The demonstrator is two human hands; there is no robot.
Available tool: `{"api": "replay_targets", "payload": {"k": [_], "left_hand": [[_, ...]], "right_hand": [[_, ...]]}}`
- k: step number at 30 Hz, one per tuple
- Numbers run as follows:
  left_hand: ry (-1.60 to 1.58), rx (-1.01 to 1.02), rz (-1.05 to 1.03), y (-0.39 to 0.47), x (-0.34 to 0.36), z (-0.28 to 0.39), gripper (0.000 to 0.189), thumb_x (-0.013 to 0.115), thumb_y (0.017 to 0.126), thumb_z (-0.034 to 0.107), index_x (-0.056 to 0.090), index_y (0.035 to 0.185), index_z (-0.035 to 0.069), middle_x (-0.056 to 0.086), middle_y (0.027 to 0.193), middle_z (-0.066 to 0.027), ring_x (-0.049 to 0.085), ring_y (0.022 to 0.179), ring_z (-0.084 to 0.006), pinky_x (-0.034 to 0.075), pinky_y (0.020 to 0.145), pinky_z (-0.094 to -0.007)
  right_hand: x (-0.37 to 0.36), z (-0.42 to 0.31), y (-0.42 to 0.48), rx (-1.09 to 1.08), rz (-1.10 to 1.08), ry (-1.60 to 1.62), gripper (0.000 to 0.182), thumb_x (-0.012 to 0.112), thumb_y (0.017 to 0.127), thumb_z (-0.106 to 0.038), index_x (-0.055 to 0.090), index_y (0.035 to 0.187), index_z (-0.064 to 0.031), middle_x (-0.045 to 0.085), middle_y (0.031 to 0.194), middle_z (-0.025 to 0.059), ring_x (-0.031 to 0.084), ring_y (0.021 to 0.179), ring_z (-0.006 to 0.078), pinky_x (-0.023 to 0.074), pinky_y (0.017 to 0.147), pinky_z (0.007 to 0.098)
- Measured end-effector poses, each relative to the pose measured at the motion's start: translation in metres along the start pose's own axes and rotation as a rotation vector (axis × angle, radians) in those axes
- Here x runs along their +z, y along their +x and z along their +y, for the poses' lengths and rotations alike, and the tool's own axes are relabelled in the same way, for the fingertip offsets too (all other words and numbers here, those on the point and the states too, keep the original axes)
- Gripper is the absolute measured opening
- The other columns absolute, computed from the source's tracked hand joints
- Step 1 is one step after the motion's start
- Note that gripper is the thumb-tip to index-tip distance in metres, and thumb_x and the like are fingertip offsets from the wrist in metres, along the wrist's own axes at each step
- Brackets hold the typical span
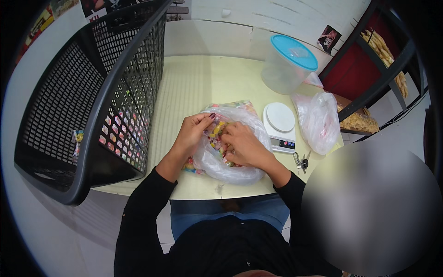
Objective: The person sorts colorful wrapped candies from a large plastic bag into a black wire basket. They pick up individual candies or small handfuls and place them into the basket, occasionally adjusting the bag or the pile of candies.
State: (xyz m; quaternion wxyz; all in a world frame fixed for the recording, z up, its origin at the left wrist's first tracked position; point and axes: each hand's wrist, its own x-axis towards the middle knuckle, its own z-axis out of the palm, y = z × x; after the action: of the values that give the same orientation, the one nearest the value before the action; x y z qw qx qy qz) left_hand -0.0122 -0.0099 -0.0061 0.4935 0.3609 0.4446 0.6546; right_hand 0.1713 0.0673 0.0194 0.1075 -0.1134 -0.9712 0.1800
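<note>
A white translucent plastic bag (228,175) lies open in front of me, full of wrapped candies (217,144) in several colours. My left hand (193,133) is at the bag's left rim, thumb and fingers pinching a piece of clear plastic (210,130). Whether that plastic is a separate small bag or part of the big one, I cannot tell. Inside the mouth of the bag, my right hand (245,143) has its curled fingers down among the candies, and its fingertips are partly hidden. Colourful printed packaging (192,167) shows from under the bag.
On the left a large black plastic basket (100,100) lies tipped, with colourful packets inside. Right of the bag are a white digital scale (281,119), keys (301,162), a knotted plastic bag (320,121) and a clear tub with a blue lid (294,52). A dark rack (372,83) holds packaged snacks.
</note>
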Motion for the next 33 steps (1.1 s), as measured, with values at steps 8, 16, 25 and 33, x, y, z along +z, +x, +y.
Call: {"api": "replay_targets", "payload": {"k": [8,16,25,33], "left_hand": [[0.024,0.041,0.067,0.001,0.002,-0.003,0.022,0.054,0.097,0.012,0.066,0.086,-0.003,0.056,0.072,0.0027,0.046,0.067,-0.005,0.039,0.063,-0.0225],[0.025,0.01,0.069,0.002,0.0,-0.001,0.022,0.054,0.096,0.012,0.066,0.082,-0.001,0.056,0.07,0.0028,0.046,0.065,-0.0048,0.038,0.062,-0.0215],[-0.003,-0.017,0.081,0.004,-0.007,-0.007,0.017,0.06,0.095,0.011,0.069,0.098,-0.003,0.063,0.079,0.0005,0.052,0.069,-0.0046,0.043,0.064,-0.0201],[0.0,-0.026,0.06,0.001,0.001,-0.004,0.015,0.063,0.092,0.006,0.069,0.101,-0.004,0.07,0.091,-0.0065,0.063,0.08,-0.0092,0.051,0.073,-0.0225]], "right_hand": [[-0.009,0.012,-0.004,0.014,0.037,0.043,0.013,0.071,0.076,-0.016,0.07,0.085,-0.0071,0.057,0.105,0.0102,0.049,0.104,0.031,0.0396,0.091,0.0424],[0.012,-0.005,0.007,0.007,0.084,-0.098,0.013,0.07,0.078,-0.016,0.07,0.088,-0.007,0.054,0.107,0.0091,0.047,0.108,0.0284,0.0376,0.091,0.0428],[-0.045,-0.004,0.002,0.109,0.037,0.249,0.014,0.071,0.083,-0.013,0.068,0.094,-0.0035,0.063,0.095,0.0095,0.06,0.092,0.0252,0.046,0.084,0.036],[-0.08,0.004,0.014,0.176,0.288,0.212,0.012,0.067,0.085,-0.01,0.068,0.094,-0.0019,0.062,0.087,0.0108,0.06,0.085,0.0272,0.0483,0.079,0.0369]]}}
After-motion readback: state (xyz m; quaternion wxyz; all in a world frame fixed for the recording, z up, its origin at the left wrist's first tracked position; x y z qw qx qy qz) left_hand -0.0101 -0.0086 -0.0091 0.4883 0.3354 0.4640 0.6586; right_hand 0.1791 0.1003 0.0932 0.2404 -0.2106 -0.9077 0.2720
